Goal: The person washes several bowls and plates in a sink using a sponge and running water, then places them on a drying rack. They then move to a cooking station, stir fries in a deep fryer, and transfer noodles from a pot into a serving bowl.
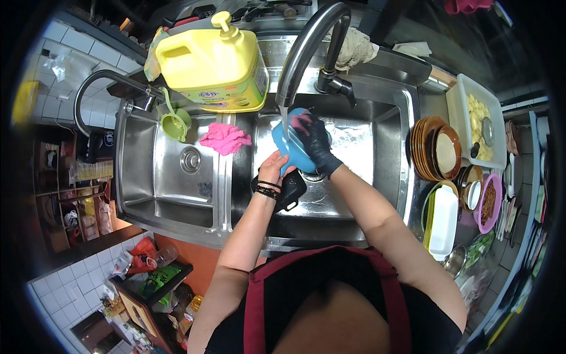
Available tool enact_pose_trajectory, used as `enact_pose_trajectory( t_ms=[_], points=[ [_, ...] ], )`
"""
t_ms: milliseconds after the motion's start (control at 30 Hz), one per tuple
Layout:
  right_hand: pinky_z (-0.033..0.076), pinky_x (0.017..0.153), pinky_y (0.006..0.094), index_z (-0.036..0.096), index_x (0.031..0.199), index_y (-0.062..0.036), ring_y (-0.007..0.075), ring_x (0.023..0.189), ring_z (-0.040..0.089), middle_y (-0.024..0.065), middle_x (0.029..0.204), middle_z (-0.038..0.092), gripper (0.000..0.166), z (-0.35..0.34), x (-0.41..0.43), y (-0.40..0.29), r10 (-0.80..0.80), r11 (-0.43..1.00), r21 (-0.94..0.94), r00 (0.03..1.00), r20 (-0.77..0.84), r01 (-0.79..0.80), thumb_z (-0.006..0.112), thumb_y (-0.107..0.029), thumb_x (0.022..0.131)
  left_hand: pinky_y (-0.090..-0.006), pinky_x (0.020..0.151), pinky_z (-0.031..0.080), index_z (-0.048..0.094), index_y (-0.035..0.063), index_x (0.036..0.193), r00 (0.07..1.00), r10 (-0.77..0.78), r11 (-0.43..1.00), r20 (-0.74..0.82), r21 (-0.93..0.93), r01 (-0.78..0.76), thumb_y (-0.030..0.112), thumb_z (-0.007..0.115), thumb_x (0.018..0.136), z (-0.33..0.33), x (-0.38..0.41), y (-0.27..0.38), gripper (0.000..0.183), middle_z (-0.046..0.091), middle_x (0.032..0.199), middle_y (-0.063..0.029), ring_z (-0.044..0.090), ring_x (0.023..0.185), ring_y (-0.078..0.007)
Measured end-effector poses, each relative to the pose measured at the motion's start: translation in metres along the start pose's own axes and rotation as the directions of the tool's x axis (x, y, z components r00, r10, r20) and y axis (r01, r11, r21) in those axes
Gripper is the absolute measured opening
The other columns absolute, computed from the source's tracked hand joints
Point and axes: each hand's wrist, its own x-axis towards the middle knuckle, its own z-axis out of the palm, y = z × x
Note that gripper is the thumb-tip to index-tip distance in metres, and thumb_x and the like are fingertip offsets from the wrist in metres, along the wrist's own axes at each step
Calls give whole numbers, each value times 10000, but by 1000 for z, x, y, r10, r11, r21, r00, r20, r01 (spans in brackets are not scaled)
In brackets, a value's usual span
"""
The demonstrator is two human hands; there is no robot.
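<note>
My left hand [276,166], bare with black bands at the wrist, grips the near end of a blue dish [300,152] over the right basin. Water from the curved faucet [298,53] runs onto the dish. My right hand [314,141], in a black glove, presses a pink cloth [301,123] against the dish's far part; its fingertips are partly hidden. Beneath my left hand a black handled container [291,192] sits in the stainless steel basin [349,194], partly covered by hand and wrist.
A crumpled pink cloth [225,139] lies on the divider between basins. Behind it stands a yellow pump jug [212,66]. A green strainer [174,126] hangs in the left basin. Right of the sink are stacked brown plates [426,148], white dishes [443,221] and a white tub [497,132].
</note>
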Motion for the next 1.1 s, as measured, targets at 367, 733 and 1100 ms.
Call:
enact_pose_trajectory(
  t_ms=[367, 733, 1100],
  points=[
    [287, 831, 339, 523, 944, -104, 268, 962, 383, 97, 1013, 459, 257, 1, -62, -39, -261, 963, 21, 909, 324, 268, 482, -107, 691, -259, 476, 436, 509, 50, 814, 985, -145, 989, -90, -53, 141, 121, 426, 787, -11, 16, -9, 112, 544, 700, -67, 533, 568, -171],
    [372, 752, 262, 464, 1007, -2, 167, 842, 482, 84, 924, 520, 353, -16, -36, 25, 578, 585, 639, 809, 103, -499, 577, -94, 685, -221, 598, 441, 483, -3, 917, 952, 305, 946, 0, 116, -303, 116, 473, 788, -43, 6, -17, 175, 544, 799, -31, 520, 667, -96],
    [401, 656, 264, 543, 829, -19, 153, 767, 526, 98, 796, 551, 180, -23, 7, -25, 224, 928, 317, 973, -56, -195, 560, -129, 687, -188, 689, 388, 464, -56, 985, 978, 210, 937, 13, 283, -205, 85, 485, 780, -42, -23, -11, 250, 546, 861, -51, 501, 748, -82]
  ],
)
